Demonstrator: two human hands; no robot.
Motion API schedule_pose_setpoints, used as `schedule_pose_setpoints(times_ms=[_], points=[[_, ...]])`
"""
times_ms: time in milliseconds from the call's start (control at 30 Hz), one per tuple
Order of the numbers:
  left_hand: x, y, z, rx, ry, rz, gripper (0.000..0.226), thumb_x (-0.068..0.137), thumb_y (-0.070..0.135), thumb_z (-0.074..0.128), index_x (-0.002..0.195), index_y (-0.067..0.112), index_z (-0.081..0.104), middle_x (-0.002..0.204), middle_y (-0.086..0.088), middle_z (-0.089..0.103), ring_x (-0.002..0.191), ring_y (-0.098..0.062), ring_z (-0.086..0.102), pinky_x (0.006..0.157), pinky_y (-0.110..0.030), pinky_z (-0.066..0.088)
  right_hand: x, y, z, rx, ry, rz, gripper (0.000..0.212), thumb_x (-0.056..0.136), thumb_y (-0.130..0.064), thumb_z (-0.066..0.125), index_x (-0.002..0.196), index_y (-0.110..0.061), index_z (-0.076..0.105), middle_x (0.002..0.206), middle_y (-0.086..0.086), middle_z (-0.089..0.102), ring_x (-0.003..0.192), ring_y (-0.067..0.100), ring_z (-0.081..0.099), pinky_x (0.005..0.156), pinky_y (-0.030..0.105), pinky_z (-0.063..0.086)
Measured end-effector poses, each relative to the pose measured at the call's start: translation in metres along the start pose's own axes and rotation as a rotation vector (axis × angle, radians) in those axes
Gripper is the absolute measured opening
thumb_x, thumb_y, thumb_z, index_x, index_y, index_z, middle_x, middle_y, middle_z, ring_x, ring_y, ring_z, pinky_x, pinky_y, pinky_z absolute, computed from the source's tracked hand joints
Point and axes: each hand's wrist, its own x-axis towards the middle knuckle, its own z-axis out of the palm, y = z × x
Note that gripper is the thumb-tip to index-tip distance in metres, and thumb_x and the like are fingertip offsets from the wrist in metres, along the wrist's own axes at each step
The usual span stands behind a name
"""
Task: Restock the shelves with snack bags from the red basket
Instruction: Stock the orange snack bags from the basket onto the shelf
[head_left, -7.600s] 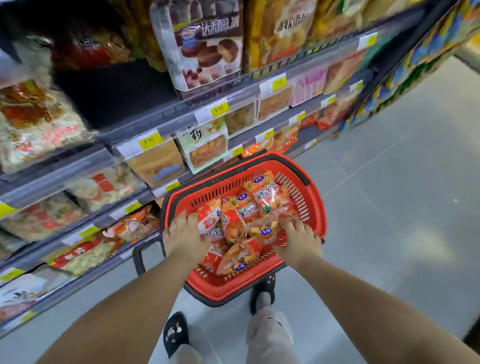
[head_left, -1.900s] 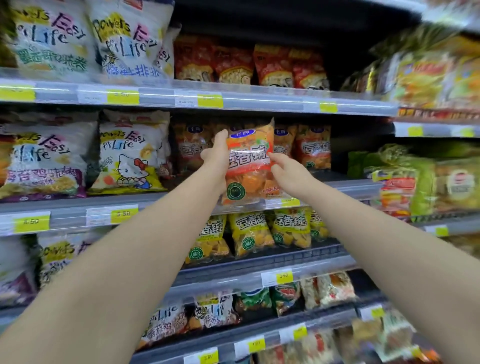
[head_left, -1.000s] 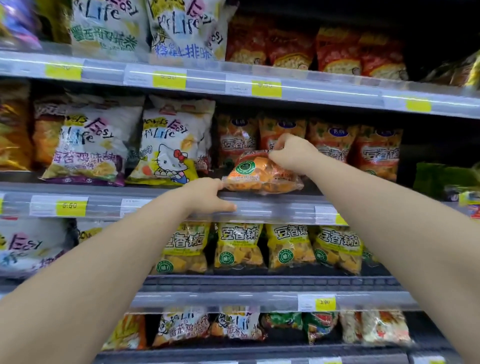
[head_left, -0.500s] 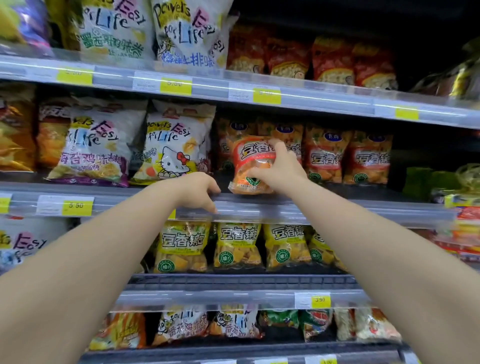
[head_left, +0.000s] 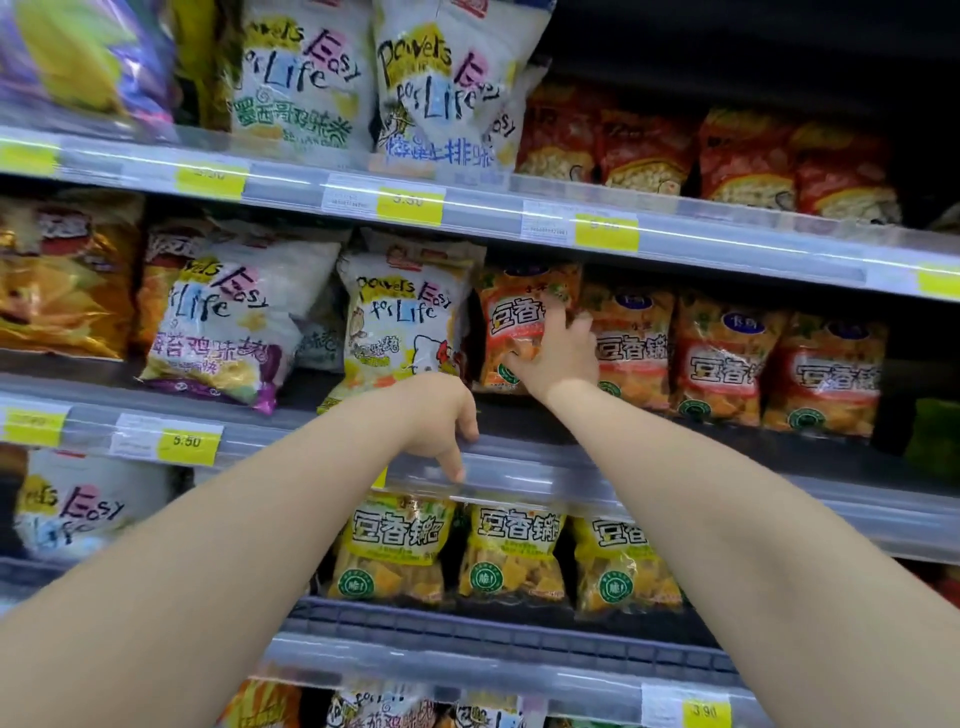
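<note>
An orange snack bag (head_left: 511, 325) stands upright on the middle shelf (head_left: 649, 447), leftmost in a row of matching orange bags (head_left: 727, 358). My right hand (head_left: 558, 353) lies flat against its front with fingers spread, pressing it back. My left hand (head_left: 441, 421) rests on the shelf's front rail, fingers loosely bent down over the clear price strip, holding nothing. The red basket is out of view.
White "Easy Life" bags (head_left: 400, 322) stand just left of the orange row. Yellow bags of the same snack (head_left: 509, 551) fill the shelf below. Red bags (head_left: 701, 156) and more white bags sit on the shelf above. Yellow price tags (head_left: 187, 441) line the rails.
The orange bag went from lying tilted at the shelf front to standing upright in the row. My right hand let go of its grip and now presses flat on it; my left hand stayed at the rail.
</note>
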Motion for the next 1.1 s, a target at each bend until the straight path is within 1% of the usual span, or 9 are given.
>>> schedule_pose_setpoints(times_ms=[133,367,433,567,700,800,933,1033,1100], points=[[0.006,-0.004,-0.002,-0.018,-0.022,-0.009,0.053,0.067,0.038,0.085,0.115,0.022,0.068,0.109,0.009,0.065,0.088,-0.006,0.053,0.074,-0.018,0.039,0.011,0.012,0.027,-0.003,-0.015,0.027,0.096,0.070,-0.049,0.078,0.143,-0.020,0.024,0.139,0.023,0.026,0.122,0.042,0.037,0.093,0.046,0.043],[0.006,-0.005,-0.004,-0.038,-0.055,-0.027,0.053,0.067,0.038,0.085,0.114,0.022,0.069,0.102,0.011,0.064,0.089,-0.006,0.055,0.076,-0.018,0.041,0.011,0.011,0.029,-0.230,-0.165,0.041,0.112,0.062,-0.073,0.067,0.145,-0.019,0.015,0.147,0.018,0.018,0.132,0.037,0.025,0.097,0.049,0.038],[0.004,-0.003,-0.005,-0.032,-0.048,-0.032,0.052,0.067,0.038,0.084,0.115,0.022,0.069,0.105,0.010,0.064,0.091,-0.008,0.055,0.079,-0.020,0.042,0.005,0.010,0.020,-0.256,-0.200,0.039,0.104,0.064,-0.073,0.065,0.143,-0.021,0.022,0.147,0.014,0.018,0.133,0.034,0.022,0.097,0.049,0.036],[-0.003,0.000,-0.002,-0.026,-0.031,-0.055,0.053,0.070,0.037,0.083,0.119,0.022,0.066,0.112,0.008,0.063,0.102,-0.013,0.058,0.084,-0.023,0.043,-0.014,0.018,-0.016,-0.228,-0.202,0.012,0.073,0.078,-0.059,0.060,0.137,-0.023,0.035,0.142,0.011,0.027,0.130,0.032,0.027,0.097,0.046,0.035],[-0.010,0.017,0.005,0.107,-0.049,-0.064,0.054,0.080,0.031,0.075,0.129,0.017,0.056,0.126,-0.001,0.058,0.112,-0.022,0.055,0.090,-0.031,0.046,-0.061,0.048,-0.056,-0.219,0.015,-0.035,0.053,0.085,-0.049,0.054,0.129,-0.020,0.047,0.131,0.011,0.046,0.119,0.032,0.042,0.094,0.045,0.037],[-0.008,0.051,0.023,0.115,0.098,-0.011,0.060,0.082,0.029,0.063,0.138,0.021,0.045,0.136,-0.005,0.050,0.120,-0.027,0.050,0.096,-0.041,0.046,-0.109,0.084,-0.085,-0.276,0.113,-0.038,0.041,0.086,-0.044,0.056,0.117,-0.017,0.053,0.116,0.007,0.053,0.106,0.029,0.048,0.083,0.041,0.039],[-0.010,0.121,0.068,-0.022,0.371,0.122,0.063,0.082,0.038,0.063,0.140,0.023,0.042,0.146,-0.005,0.039,0.133,-0.028,0.038,0.106,-0.047,0.036,-0.183,0.145,-0.121,-0.269,0.101,0.067,0.044,0.083,-0.042,0.060,0.121,-0.020,0.053,0.119,0.004,0.052,0.110,0.028,0.047,0.088,0.043,0.038],[-0.019,0.172,0.111,-0.037,0.430,0.237,0.063,0.083,0.037,0.063,0.141,0.023,0.040,0.151,-0.006,0.031,0.136,-0.028,0.031,0.108,-0.048,0.031,-0.242,0.191,-0.146,-0.371,0.047,0.153,0.054,0.080,-0.048,0.062,0.126,-0.023,0.050,0.120,0.004,0.051,0.111,0.029,0.048,0.086,0.043,0.040],[-0.025,0.198,0.142,-0.037,0.402,0.284,0.065,0.083,0.037,0.063,0.142,0.024,0.037,0.153,-0.006,0.027,0.139,-0.027,0.026,0.110,-0.049,0.026,-0.278,0.218,-0.160,-0.406,-0.006,0.208,0.062,0.079,-0.052,0.063,0.131,-0.023,0.047,0.125,0.005,0.050,0.113,0.029,0.048,0.087,0.045,0.042]])
